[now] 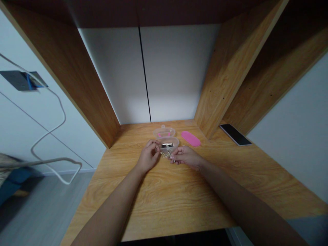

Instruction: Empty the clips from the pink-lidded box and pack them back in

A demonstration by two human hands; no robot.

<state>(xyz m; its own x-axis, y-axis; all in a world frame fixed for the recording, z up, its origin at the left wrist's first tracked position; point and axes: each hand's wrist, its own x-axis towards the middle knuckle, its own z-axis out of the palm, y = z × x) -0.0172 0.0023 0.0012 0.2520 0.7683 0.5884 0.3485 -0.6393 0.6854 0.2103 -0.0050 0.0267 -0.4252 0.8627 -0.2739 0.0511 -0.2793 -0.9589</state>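
Note:
A small clear plastic case lies on the wooden desk with its lid folded open to the back. Inside its base are shiny metal pieces and something dark. My left hand is at the case's left edge, thumb and fingers curled into a pinch; what they hold, if anything, I cannot make out. On the other side, my right hand pinches small slim metal pieces just in front of the case. Their exact kind is too small to tell. A pink oval piece lies flat behind my right hand.
Upright wooden panels flank the desk, with a dark shelf overhead. A phone lies at the right by the wall. Left of the desk, a white cable hangs in front of a wall opening.

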